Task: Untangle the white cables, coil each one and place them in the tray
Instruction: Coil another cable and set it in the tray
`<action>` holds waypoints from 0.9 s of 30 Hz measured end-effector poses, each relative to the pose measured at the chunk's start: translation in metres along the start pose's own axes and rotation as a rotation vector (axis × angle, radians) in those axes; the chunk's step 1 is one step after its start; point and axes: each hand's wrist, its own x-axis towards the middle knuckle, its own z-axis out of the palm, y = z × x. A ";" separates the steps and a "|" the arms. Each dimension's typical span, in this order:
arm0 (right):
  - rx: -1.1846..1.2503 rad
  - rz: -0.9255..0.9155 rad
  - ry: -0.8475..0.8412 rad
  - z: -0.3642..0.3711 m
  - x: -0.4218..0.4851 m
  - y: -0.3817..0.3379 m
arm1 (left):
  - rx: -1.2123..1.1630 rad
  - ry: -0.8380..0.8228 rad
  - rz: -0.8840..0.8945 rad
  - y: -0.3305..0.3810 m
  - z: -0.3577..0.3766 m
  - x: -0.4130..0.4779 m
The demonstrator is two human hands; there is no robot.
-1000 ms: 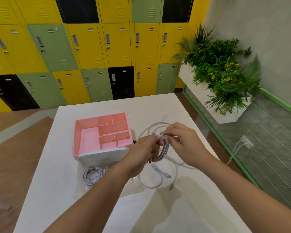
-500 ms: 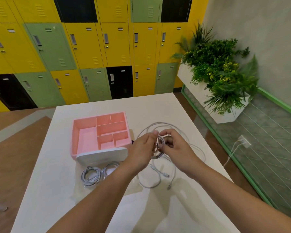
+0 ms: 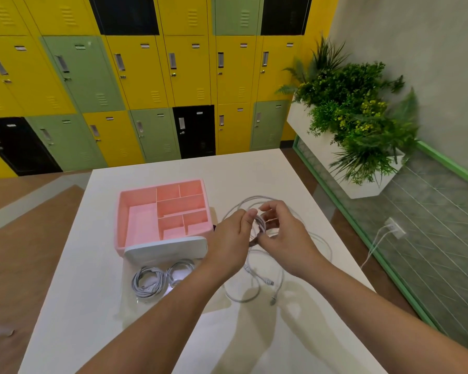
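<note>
Left hand (image 3: 233, 238): fingers (image 3: 250, 215) curled, pinching the left side of a small coil of white cable (image 3: 261, 225), held up off the surface (image 3: 92, 306).

Right hand (image 3: 284, 238): fingers (image 3: 274, 205) curled round the right side of the same coil, with the thumb and forefinger raised at its top. The two hands meet at the coil.

White cable, free length: wide loops reach out beyond the fingers on the far and right sides. More slack trails on the surface on the near side of the fingers, with a connector end (image 3: 272, 300) lying there.

Tray (image 3: 122, 225): pink, divided into several compartments, on the surface just left of the left fingers.

Coiled cables (image 3: 149, 282): a grey-white bundle on the surface, left of the fingers and nearer the person, beside the left forearm.

White rounded object (image 3: 165, 249): touches the tray's near edge, between the tray and the coiled cables. What it is cannot be told.

Lockers (image 3: 146, 76): yellow, green and black, well beyond the fingers.

Planter (image 3: 362, 117): far right of the fingers.
</note>
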 end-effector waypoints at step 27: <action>0.319 0.266 -0.111 0.004 -0.011 -0.001 | 0.020 0.037 -0.002 -0.020 -0.001 0.002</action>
